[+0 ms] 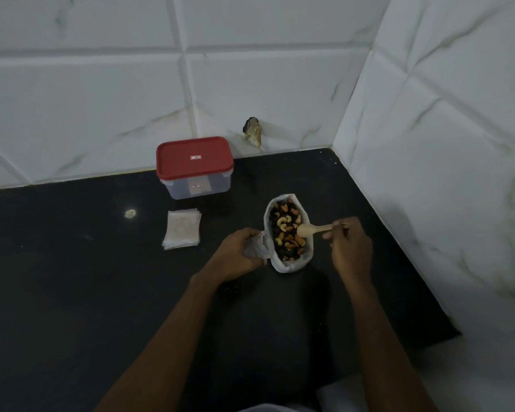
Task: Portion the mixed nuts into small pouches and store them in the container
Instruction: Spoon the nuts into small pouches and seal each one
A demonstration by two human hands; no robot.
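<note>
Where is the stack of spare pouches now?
Head view: the pouches lie flat on the counter, left of the nut bag, just in front of the container.

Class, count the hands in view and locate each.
2. The left hand grips a small pouch beside the bag of mixed nuts; the right hand holds a wooden spoon at its opening.
</note>
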